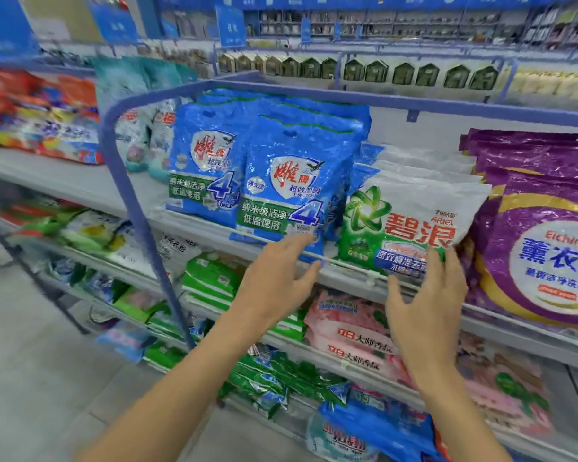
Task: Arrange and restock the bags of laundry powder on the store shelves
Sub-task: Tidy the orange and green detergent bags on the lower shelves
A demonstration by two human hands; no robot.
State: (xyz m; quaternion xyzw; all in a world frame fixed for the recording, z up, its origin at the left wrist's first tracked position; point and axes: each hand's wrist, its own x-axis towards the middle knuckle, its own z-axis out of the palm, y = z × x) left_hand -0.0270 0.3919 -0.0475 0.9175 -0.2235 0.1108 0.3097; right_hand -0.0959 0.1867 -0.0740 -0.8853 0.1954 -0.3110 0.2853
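Observation:
Blue laundry powder bags stand upright on the shelf; the front one leans out over the shelf edge. Right of it lies a white and green Ariel bag, tilted forward on a stack of the same kind. My left hand is open, its fingertips at the bottom corner of the front blue bag. My right hand is open with spread fingers, its fingertips touching the lower edge of the Ariel bag. Neither hand grips anything.
Purple lavender bags fill the shelf to the right. A blue metal frame stands close at the left. Pink bags and green packs sit on lower shelves. Red and teal bags are further left.

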